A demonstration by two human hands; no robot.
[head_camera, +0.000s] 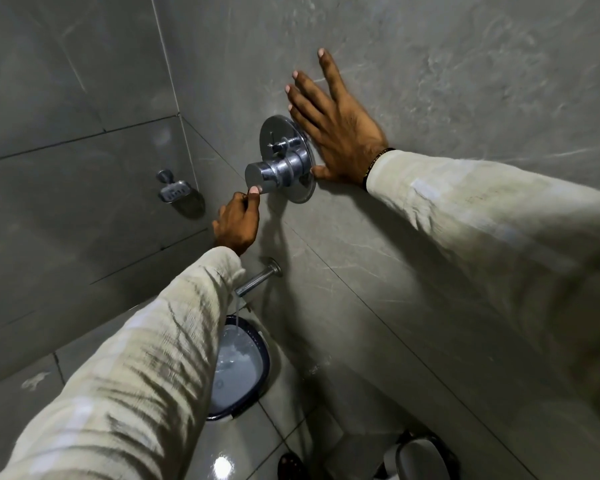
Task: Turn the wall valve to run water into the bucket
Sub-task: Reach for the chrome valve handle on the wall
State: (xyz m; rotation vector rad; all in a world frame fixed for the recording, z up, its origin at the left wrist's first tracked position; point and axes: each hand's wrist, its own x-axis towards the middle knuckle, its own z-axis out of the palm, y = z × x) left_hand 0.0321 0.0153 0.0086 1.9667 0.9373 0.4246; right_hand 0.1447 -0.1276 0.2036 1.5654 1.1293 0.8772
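From where I sit, the soap dish point(175, 192) on the left wall is out of play, and I cannot tell whether anything lies in it. My left hand point(237, 223) comes next: the fingers are curled in close, and the thumb tip and a fingertip touch the underside of the valve handle point(261, 174), a chrome knob that sticks out from a round plate point(300, 194) on the tiled wall point(430, 81). That is a light pinch at most, not a full grip, and I judge this the main risk: the chrome looks wet and smooth, so the fingertips could slide off, or a jerk could turn the knob too far and send water out hard.

Below the knob, the spout point(257, 279) juts from the wall and a thin stream of water point(238, 315) drops from its end into the bucket point(262, 362), which stands on the floor straight under it. The bucket holds water partway up, churned pale where the stream lands; my left sleeve point(136, 375) hides its near side, so I cannot judge the level well. If I leave it running unwatched, it may overflow onto the glossy floor.

My right hand point(336, 133) lies flat and spread wide on the wall, just beside the plate, holding nothing. On wet tile, that bracing palm could slip.
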